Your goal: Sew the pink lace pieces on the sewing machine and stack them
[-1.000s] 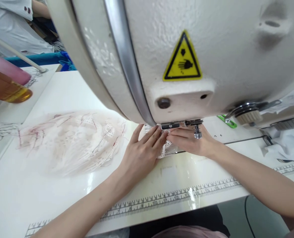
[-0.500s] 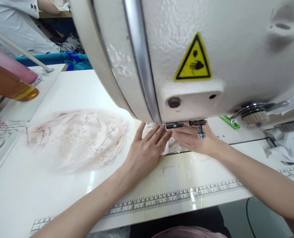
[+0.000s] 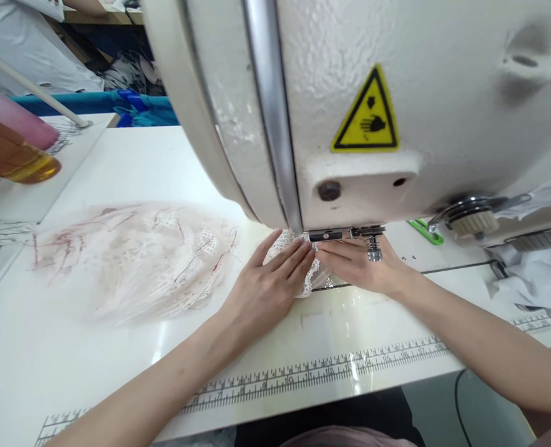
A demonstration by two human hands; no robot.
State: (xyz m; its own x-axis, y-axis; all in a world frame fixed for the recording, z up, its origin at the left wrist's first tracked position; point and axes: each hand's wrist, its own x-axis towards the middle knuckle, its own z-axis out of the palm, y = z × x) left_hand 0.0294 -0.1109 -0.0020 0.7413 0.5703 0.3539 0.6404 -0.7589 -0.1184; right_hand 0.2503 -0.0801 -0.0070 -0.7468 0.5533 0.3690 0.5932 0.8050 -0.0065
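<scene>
Lace trim [image 3: 309,284] still pressed flat under open left hand [image 3: 266,288], right hand [image 3: 359,267]; positions unchanged beneath sewing machine [image 3: 419,74]

A garment sewing workshop is indicated by the industrial sewing machine [image 3: 373,93], the ruled tape [image 3: 313,372] along the bench [image 3: 117,155] front edge, and piled lace fabric [image 3: 131,261].

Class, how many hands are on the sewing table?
2. The left hand lies flat on the lace; the right hand is beside it, under the machine head, which may hide more.
</scene>
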